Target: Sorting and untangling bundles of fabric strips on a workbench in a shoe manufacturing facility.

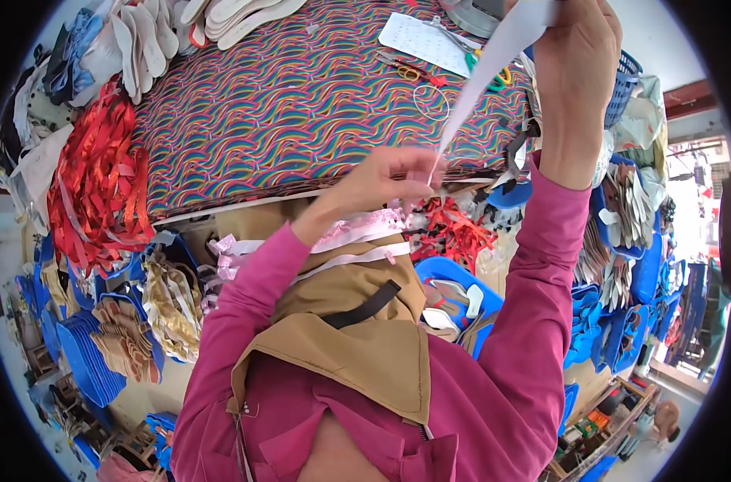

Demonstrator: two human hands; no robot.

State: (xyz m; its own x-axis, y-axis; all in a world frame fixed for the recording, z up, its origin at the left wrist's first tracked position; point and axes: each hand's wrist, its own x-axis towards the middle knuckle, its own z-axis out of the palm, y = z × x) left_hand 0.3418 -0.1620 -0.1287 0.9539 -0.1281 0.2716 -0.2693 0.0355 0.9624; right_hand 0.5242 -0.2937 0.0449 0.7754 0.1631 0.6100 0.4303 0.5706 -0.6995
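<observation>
A white strip (pixel 494 68) stretches on a slant in front of me, over the near right part of the table. My right hand (pixel 578 60) is raised at the upper right, its fingers closed on the strip's upper end; the fingertips are partly cut off by the picture's edge. Lower down, near the table's front edge, my left hand (pixel 385 181) pinches the strip's lower end between bent fingers. Shiny pink strips (pixel 357 229) and white bands lie across the brown apron (pixel 357 337) on my lap, just below my left hand.
A table with a colourful wavy cloth (pixel 285 112) carries pale insoles (pixel 144 40), scissors (pixel 409 72) and a white board (pixel 430 40). Red ribbon strips (pixel 100 185) hang at its left edge. A blue bin (pixel 454 277) and red strips (pixel 454 233) are by my lap. Stacked blue parts (pixel 92 353) stand left.
</observation>
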